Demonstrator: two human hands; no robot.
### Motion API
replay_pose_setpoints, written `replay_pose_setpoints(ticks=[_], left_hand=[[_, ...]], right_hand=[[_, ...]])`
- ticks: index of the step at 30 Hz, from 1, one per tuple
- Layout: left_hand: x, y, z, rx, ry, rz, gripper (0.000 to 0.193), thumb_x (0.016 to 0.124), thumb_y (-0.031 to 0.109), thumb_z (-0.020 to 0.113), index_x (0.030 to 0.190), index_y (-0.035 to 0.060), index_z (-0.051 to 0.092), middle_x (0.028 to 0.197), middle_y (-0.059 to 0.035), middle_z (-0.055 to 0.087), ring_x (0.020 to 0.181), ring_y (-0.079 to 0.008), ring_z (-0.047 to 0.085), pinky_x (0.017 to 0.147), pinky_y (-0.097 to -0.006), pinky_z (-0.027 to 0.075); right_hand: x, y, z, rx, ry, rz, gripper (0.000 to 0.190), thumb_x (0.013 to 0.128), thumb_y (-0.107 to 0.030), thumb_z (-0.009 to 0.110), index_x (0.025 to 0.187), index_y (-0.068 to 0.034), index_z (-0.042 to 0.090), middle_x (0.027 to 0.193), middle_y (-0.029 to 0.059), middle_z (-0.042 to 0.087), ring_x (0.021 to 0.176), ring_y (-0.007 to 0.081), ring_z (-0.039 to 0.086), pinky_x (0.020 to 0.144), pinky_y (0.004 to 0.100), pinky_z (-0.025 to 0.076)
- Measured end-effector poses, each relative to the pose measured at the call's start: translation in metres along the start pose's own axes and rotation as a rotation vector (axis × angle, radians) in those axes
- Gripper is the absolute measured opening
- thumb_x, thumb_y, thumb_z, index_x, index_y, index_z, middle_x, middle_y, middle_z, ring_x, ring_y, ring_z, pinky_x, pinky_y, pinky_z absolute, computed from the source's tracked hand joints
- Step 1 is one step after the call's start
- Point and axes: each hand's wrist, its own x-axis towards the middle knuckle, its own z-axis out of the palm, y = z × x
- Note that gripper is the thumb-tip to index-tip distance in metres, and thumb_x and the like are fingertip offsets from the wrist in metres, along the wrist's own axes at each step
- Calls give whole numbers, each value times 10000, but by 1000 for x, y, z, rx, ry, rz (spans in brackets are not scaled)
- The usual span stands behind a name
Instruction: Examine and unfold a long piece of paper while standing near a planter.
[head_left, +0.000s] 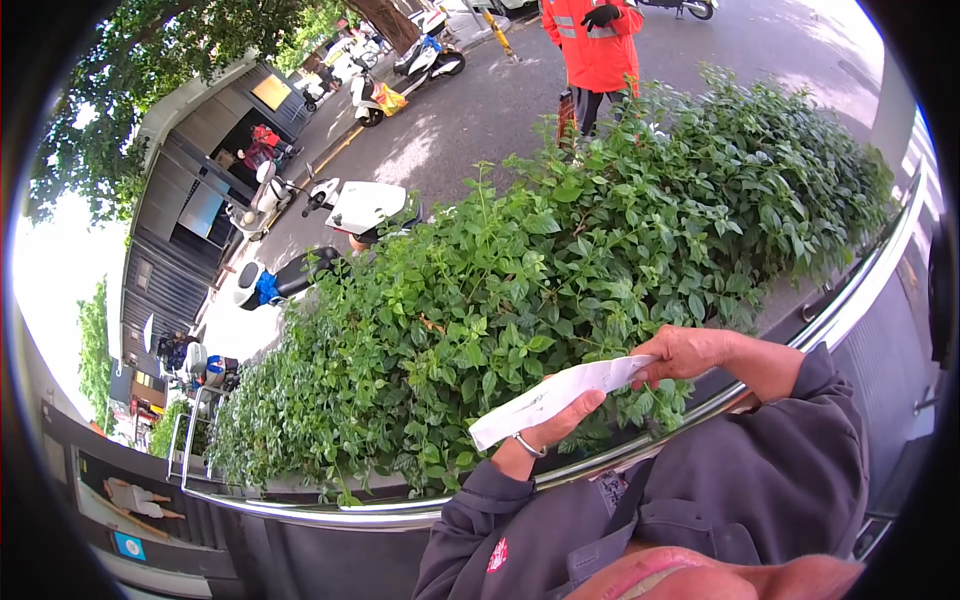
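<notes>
A long white sheet of paper, with a few dark marks on it, spans the space between my two hands. Its upper right end is pinched in the fingers of my right hand. My left hand, with a silver bracelet at the wrist, supports the lower side; its thumb lies on the paper and its fingers are mostly hidden behind the sheet. Both hands are over the metal railing's far side, in front of leafy green shrubs. Dark sleeves cover my forearms.
A shiny metal railing curves between my body and the shrubs. Beyond the planting, a person in an orange reflective jacket stands on the road. Parked scooters line the left side, near a dark corrugated building.
</notes>
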Motion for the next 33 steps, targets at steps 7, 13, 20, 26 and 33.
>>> replay_pose_setpoints(ticks=[7,13,20,26,33], left_hand=[[0,-7,11,-15,64,-11,358,882,342,552,1012,12,599,858,-98,633,751,-239,585,678,-320,457],[6,11,9,125,88,188,288,869,283,538,982,26,603,753,-134,591,718,-301,566,660,-358,434],[9,11,8,271,60,274,228,877,268,505,881,53,580,698,-113,559,688,-322,541,637,-383,412],[8,7,3,231,-12,88,338,828,341,591,951,26,608,769,-139,598,699,-295,558,639,-354,437],[8,12,0,83,-31,-6,357,797,328,651,986,29,605,777,-107,630,706,-211,595,657,-312,464]], right_hand=[[3,13,5,-29,-3,58,237,884,-200,553,1062,-46,581,793,71,653,689,147,609,647,301,476],[2,14,3,-276,-22,55,255,867,-251,572,1066,-92,588,784,117,645,708,251,610,655,363,463],[6,24,0,-402,-63,29,253,864,-290,562,1043,-115,601,802,120,641,734,303,600,667,386,457],[6,17,0,-449,-61,56,250,864,-287,558,1034,-110,606,811,110,643,733,299,597,670,376,459],[0,9,0,-242,-34,59,284,849,-260,594,1074,-87,595,808,115,646,710,248,601,651,345,460]])
